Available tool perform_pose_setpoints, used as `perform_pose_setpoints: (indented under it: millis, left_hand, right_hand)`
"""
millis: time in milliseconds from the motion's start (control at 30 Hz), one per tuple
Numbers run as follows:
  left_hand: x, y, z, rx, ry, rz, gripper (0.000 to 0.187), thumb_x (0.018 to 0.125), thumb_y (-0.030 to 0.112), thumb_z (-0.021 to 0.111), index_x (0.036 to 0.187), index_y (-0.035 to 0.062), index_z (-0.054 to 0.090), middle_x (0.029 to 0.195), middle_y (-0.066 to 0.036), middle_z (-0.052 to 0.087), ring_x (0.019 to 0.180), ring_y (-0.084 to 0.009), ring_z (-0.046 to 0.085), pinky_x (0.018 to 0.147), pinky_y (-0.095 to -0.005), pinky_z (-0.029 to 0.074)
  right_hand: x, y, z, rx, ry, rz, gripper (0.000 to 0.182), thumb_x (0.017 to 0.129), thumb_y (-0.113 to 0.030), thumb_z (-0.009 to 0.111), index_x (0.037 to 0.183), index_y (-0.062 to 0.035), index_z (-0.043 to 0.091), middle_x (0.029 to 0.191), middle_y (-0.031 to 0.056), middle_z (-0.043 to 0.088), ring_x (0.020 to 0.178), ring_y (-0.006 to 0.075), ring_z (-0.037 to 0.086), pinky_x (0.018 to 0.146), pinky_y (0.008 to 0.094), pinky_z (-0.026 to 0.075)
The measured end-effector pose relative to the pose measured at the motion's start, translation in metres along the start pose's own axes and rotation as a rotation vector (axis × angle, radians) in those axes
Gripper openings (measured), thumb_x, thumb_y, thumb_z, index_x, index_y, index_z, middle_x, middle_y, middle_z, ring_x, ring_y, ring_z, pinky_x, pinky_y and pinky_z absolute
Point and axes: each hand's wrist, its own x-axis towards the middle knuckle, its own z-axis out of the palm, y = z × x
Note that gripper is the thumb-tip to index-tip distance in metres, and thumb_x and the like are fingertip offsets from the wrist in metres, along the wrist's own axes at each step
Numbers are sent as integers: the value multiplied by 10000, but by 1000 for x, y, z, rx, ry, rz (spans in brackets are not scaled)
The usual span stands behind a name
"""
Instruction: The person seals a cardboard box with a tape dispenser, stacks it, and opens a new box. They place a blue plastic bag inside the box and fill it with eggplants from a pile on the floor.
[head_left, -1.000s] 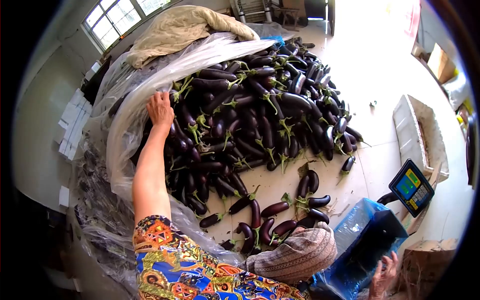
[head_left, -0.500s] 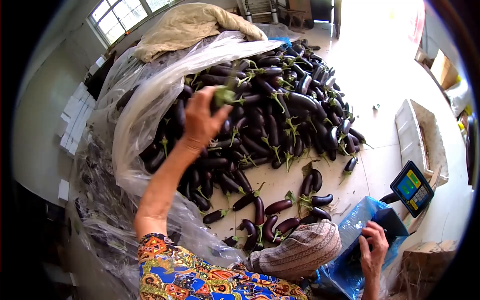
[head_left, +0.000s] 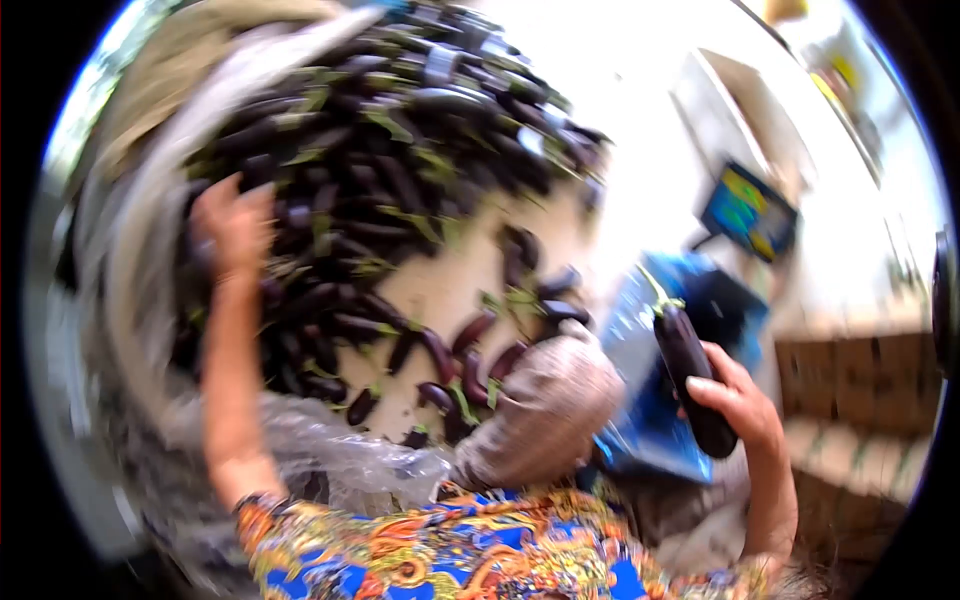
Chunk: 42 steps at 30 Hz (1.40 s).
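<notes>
My right hand (head_left: pixel 745 400) is closed around a dark purple eggplant (head_left: pixel 690 375), its green stem pointing up and away. The eggplant is above a box lined with a blue plastic bag (head_left: pixel 640 400). On the left, my left hand (head_left: pixel 237 225) reaches into a large heap of eggplants (head_left: pixel 370 190), near the edge of a clear plastic sheet (head_left: pixel 125 300). Motion smears its fingers, so whether they grip an eggplant cannot be made out. A few loose eggplants (head_left: pixel 435 352) lie on the pale floor before my knee.
A scale display (head_left: pixel 750 210) stands just beyond the blue-lined box. Farther back is a white foam box (head_left: pixel 715 105). Brown cartons (head_left: pixel 850 380) are stacked at the right. A beige cloth (head_left: pixel 150 75) covers the heap's far left side.
My view has swung right. My left hand, earlier raised with a green-stemmed eggplant, is now at the heap's left side. My right hand, earlier without an eggplant, now holds one.
</notes>
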Motion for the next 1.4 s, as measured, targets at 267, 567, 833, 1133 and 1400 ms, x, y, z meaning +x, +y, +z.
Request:
perform_pose_setpoints:
  millis: [267,567,833,1133,1400]
  left_hand:
    - [33,-367,58,588,-487,-563,870,842,546,634,1449,-22,376,1489,-229,405,1352,-387,411,1115,-457,329]
    - [-32,-248,4,-560,-244,-933,701,824,422,685,1376,45,474,1317,-141,550,1171,-338,549,934,-442,484]
    - [-122,1,-60,-1625,-465,-1388,445,891,143,600,1272,-56,487,1153,-176,588,994,-327,601,885,-425,550]
    - [-101,321,-58,-1436,-1325,-420,657,854,169,584,1449,14,352,1293,-159,530,1111,-253,577,962,-379,513]
    - [-112,399,-15,-1317,-1773,373,471,934,142,638,1359,-18,517,1144,-129,678,1057,-202,630,961,-335,485]
  right_hand:
    - [-34,92,-54,-282,144,279,709,851,-503,639,1331,-2,492,1113,164,618,1014,241,609,906,360,467]
    - [129,210,-4,-239,259,475,1056,802,-497,675,1498,75,123,1418,310,431,1298,382,467,1032,390,430]
    - [157,224,-24,-637,18,384,616,785,-486,729,899,115,656,896,265,692,763,346,705,641,393,580]
    - [55,52,-19,113,109,-322,785,925,-422,658,1505,-60,272,1404,149,468,1303,232,459,1025,370,428]
    - [19,65,-43,527,300,-216,610,817,-312,754,1283,-14,494,1184,103,596,1089,163,569,959,332,469]
